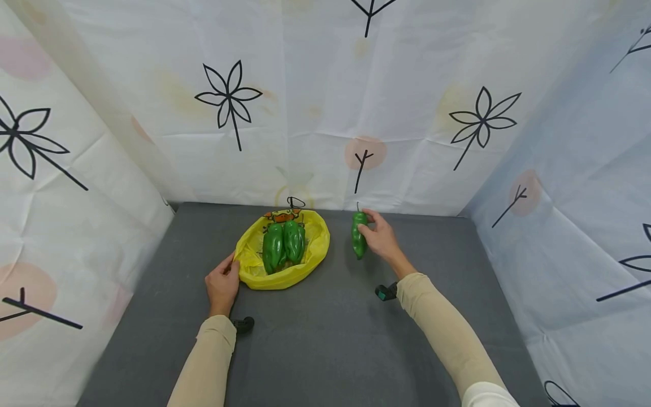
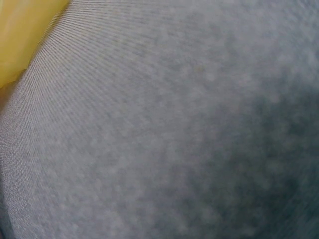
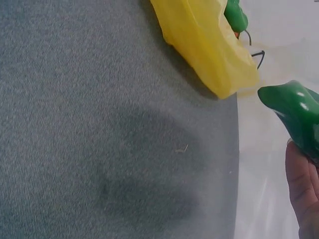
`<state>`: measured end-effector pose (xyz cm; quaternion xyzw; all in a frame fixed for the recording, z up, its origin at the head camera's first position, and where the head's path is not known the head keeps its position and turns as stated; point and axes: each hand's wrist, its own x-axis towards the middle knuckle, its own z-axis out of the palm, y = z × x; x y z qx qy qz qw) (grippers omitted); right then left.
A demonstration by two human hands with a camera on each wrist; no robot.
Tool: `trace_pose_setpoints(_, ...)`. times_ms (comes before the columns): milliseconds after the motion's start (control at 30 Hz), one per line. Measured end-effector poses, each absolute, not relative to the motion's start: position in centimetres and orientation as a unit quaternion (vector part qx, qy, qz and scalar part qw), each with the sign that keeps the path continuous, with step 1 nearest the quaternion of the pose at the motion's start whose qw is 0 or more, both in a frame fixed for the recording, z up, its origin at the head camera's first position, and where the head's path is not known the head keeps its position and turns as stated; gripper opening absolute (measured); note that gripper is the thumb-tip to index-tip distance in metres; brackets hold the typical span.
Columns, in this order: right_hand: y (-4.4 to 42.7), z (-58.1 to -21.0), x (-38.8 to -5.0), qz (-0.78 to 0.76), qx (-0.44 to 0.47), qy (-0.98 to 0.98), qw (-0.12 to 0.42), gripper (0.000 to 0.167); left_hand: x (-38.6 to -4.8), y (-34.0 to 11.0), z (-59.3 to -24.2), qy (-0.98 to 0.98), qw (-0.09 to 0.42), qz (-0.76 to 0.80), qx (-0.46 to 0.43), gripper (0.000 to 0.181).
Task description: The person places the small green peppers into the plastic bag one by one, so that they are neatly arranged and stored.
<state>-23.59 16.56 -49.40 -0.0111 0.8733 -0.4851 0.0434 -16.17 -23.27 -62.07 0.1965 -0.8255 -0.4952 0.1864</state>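
A yellow plastic bag (image 1: 317, 264), its rim spread wide, sits near the back of the grey table. Two glossy green peppers (image 1: 273, 249) lie side by side in it, with something orange and black behind them. At the bag's left edge my left hand (image 1: 222, 285) pinches the rim; the left wrist view catches only a corner of the yellow bag (image 2: 22, 35). Right of the bag, my right hand (image 1: 380, 236) holds another green pepper (image 1: 358, 240) upright by its side, thin stem up. In the right wrist view, that pepper (image 3: 298, 112) shows above the fingers, apart from the bag.
The dark grey table (image 1: 305, 350) runs back to a white patterned cloth (image 1: 315, 113) hung behind it. Similar cloth hangs at the left and right sides. A tiny pale scrap (image 3: 182, 148) lies on the table in the right wrist view.
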Motion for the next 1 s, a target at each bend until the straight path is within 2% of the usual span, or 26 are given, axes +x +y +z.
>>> trace_pose_setpoints(633,12.6,-48.0,-23.8,-0.54,-0.022,0.838,0.083,0.055,-16.2,-23.3,-62.1,-0.823,0.183,-0.5,0.198,0.036)
trace_pose_setpoints(1000,10.6,-48.5,-24.2,-0.563,-0.038,0.82,0.097,0.055,-16.2,-23.3,-62.0,-0.828,0.186,-0.488,0.203,0.036)
